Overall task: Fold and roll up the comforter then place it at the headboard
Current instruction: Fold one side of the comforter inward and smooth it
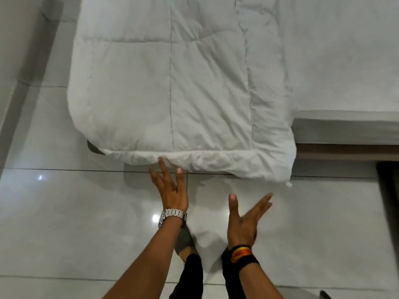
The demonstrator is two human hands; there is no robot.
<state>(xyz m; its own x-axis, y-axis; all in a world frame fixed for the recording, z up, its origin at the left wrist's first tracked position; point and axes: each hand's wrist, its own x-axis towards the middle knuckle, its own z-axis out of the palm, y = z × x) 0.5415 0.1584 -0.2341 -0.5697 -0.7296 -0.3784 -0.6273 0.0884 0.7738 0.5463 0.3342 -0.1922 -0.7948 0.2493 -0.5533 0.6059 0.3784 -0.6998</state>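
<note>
A white quilted comforter [172, 87] lies folded lengthwise along the left part of the bed, and its near end hangs over the foot of the bed above the floor. My left hand [170, 188], with a metal watch on the wrist, is open just below the comforter's hanging edge, its fingertips touching or nearly touching the hem. My right hand [244, 221], with a striped wristband, is open and slightly blurred, apart from the comforter and lower down. Neither hand holds anything. The headboard is out of view.
The bare white mattress sheet [345, 61] fills the right side, with the wooden bed frame [345, 151] below it. Glossy white floor tiles [75, 212] surround the foot of the bed. A wall [13, 61] runs along the left. My legs and feet show below.
</note>
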